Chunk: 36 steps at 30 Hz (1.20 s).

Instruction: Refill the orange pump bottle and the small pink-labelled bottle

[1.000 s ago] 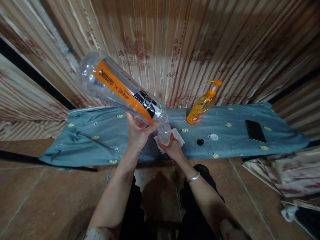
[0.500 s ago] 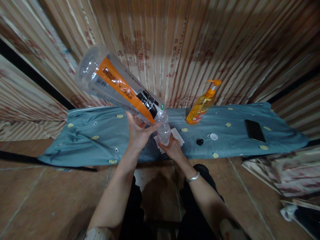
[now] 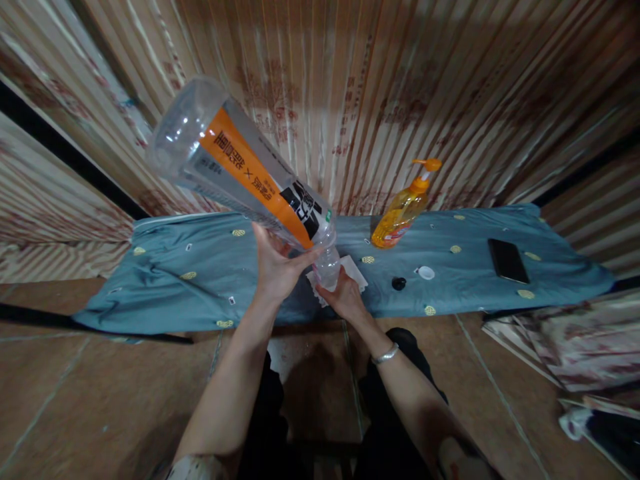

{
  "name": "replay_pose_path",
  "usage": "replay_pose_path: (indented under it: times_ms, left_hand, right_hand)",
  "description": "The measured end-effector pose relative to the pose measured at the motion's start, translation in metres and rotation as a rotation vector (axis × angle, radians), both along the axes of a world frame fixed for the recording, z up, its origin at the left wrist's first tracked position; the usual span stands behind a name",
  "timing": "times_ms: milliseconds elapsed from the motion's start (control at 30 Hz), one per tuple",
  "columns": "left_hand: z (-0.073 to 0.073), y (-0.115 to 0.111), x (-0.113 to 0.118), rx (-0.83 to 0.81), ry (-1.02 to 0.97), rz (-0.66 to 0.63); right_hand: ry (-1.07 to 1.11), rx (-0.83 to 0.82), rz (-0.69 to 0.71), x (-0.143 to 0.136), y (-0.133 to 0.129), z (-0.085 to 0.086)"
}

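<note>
A large clear plastic bottle [image 3: 245,177] with an orange, white and black label is tilted, its base up at the left and its neck pointing down to the right. My left hand [image 3: 277,263] is closed around it from below, near the neck. The neck meets a small clear bottle [image 3: 328,269], which my right hand [image 3: 345,293] grips low down. Whether any liquid runs between the two cannot be made out. A folded white tissue [image 3: 354,272] lies beneath the small bottle on the cloth.
A pump bottle of orange liquid [image 3: 400,213] stands right of my hands on the blue patterned cloth [image 3: 175,293]. A black cap [image 3: 399,283], a white cap [image 3: 426,273] and a black phone [image 3: 508,261] lie further right. Striped curtain [image 3: 320,100] hangs behind.
The base of the large bottle has risen slightly, and its label has turned a little so more of the print shows. Both hands keep their hold in the same place.
</note>
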<state>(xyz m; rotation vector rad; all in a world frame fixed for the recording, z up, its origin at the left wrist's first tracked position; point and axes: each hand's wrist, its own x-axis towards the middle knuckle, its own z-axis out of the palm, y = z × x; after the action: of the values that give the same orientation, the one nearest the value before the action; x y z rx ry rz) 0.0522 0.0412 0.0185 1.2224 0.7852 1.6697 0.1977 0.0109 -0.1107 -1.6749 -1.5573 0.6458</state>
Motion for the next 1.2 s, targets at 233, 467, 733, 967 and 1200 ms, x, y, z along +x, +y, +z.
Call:
replay_pose_path:
  times_ms: [233, 467, 733, 967, 1200]
  left_hand:
    - [0.0, -0.002, 0.002, 0.011, 0.002, 0.003]
    - [-0.003, 0.001, 0.002, 0.006, -0.041, -0.005]
    - [-0.021, 0.012, -0.018, -0.291, -0.397, -0.09]
    - [-0.033, 0.016, -0.038, -0.655, -0.719, -0.085]
    - [-0.04, 0.012, -0.047, -0.685, -0.901, -0.17]
  right_hand:
    - [0.006, -0.012, 0.017, 0.0, 0.0, 0.002]
    - [0.022, -0.02, -0.004, 0.0, -0.001, 0.002]
    - [0.048, -0.076, -0.058, 0.003, 0.001, -0.002]
    - [0.069, -0.043, -0.049, 0.009, 0.001, -0.007]
    - [0.062, -0.059, -0.101, 0.01, 0.003, -0.004]
